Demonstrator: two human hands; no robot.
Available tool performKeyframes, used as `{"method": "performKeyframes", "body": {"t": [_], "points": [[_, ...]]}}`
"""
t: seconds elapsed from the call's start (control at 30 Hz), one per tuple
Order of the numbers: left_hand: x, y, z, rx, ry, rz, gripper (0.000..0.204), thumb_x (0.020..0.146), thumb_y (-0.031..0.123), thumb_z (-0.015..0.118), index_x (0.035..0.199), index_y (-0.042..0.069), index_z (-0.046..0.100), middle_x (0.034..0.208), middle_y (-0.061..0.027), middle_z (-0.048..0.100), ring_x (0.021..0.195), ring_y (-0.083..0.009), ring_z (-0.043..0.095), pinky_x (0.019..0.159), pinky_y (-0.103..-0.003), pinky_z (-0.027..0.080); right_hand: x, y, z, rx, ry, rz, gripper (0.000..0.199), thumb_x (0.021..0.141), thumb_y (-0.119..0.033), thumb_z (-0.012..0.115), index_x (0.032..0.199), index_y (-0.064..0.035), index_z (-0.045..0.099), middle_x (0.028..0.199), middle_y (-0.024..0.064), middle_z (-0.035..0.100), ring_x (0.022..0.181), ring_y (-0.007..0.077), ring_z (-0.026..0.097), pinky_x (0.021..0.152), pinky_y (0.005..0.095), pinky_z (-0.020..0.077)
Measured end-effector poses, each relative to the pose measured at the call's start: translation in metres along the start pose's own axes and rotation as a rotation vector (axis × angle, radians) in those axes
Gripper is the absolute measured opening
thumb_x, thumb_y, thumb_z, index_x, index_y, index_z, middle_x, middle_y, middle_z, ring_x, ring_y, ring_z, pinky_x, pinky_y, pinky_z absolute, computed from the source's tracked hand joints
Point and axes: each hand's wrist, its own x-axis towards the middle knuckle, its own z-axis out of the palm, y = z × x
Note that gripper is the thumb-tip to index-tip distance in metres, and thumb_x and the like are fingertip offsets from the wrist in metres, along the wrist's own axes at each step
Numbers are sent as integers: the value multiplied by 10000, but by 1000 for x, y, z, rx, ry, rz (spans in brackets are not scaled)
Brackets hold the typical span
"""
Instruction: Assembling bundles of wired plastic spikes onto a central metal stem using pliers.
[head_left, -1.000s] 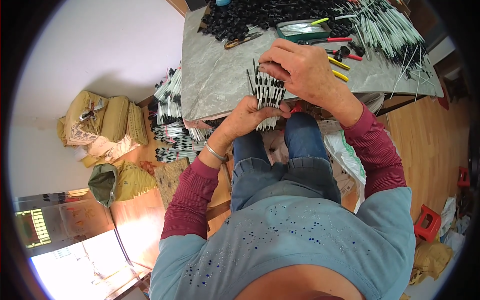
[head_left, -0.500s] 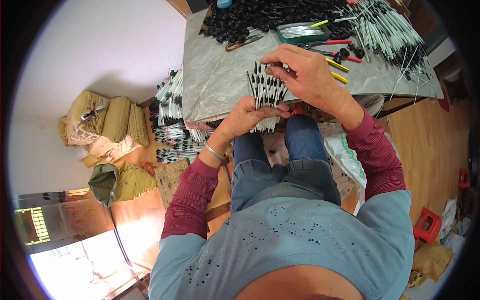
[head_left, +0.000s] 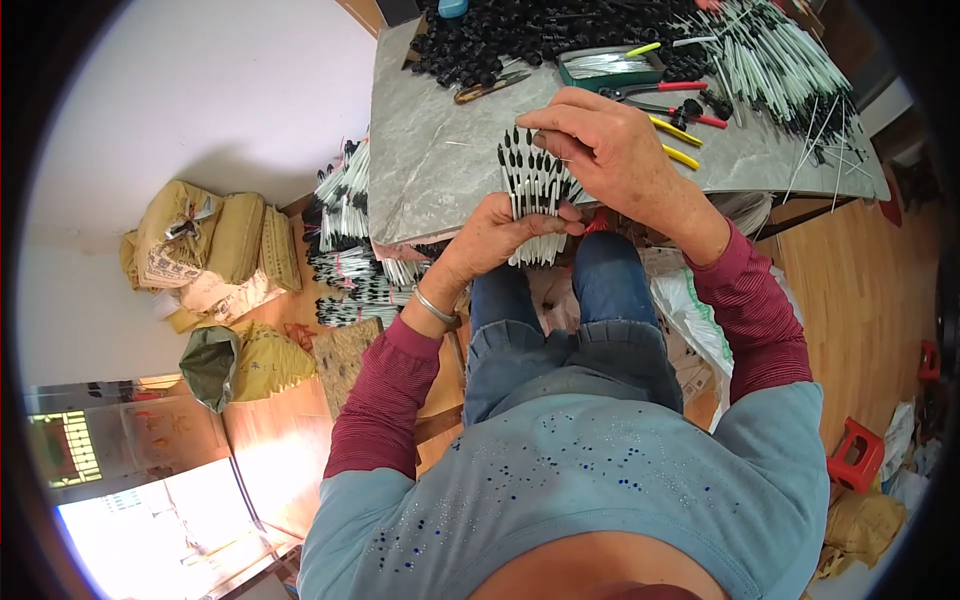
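A bundle of white, black-tipped sticks (head_left: 536,185) stands, in the head view, inside the left hand (head_left: 503,236), whose fingers and thumb wrap its lower part; its tips fan out above that grip and its white ends poke out below. It crosses the near edge of the grey worktop (head_left: 425,175), tips seen against the surface, lower ends above the lap. The right hand (head_left: 622,155) is at the bundle's upper right, thumb and forefinger narrowed near the tips; whether they pinch a stick I cannot tell. There is one bundle in hand, its sticks too crowded to count. On the worktop are one green tray (head_left: 640,78) of thin silvery pieces toward the far edge, one tool with two red handles (head_left: 685,87) to its right, two yellow handles (head_left: 675,127) just beside the right hand, and one brown-handled cutting tool (head_left: 482,92) left of the tray. A heap of black pieces (head_left: 470,45) lines the far edge; a loose pile of sticks (head_left: 785,70), uncountable, covers the far right corner. Compared with one second ago, the left hand keeps its hold, while the right fingers sit higher and leave more black tips uncovered.
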Motion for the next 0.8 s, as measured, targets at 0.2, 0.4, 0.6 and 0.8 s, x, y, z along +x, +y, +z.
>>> {"method": "performKeyframes", "body": {"t": [0.2,0.4,0.6,0.8], "points": [[1,2,0,115,-20,64,153,788,-5,483,928,-27,542,869,-100,613,847,-160,576,742,-263,461,1,-4,-4,-45,-46,10,180,729,-27,555,902,-61,590,813,87,552,660,240,557,556,288,444],[1,-1,2,62,10,61,152,792,-8,478,927,-30,544,878,-97,612,856,-160,574,747,-263,457,1,-6,-4,-35,-65,28,197,725,-23,551,914,-66,589,832,90,554,678,255,559,570,305,447],[1,-2,3,68,11,82,178,792,-11,477,945,-23,568,891,-77,610,862,-151,568,774,-259,444,1,-6,-5,-54,-83,18,214,726,-22,542,931,-68,585,824,90,542,670,259,550,572,313,441],[1,-5,1,71,13,97,192,795,-13,473,957,-18,575,906,-66,607,868,-148,565,788,-258,436,3,-8,-7,-61,-99,14,228,729,-17,536,947,-64,583,780,88,514,635,253,534,554,317,425]]}}
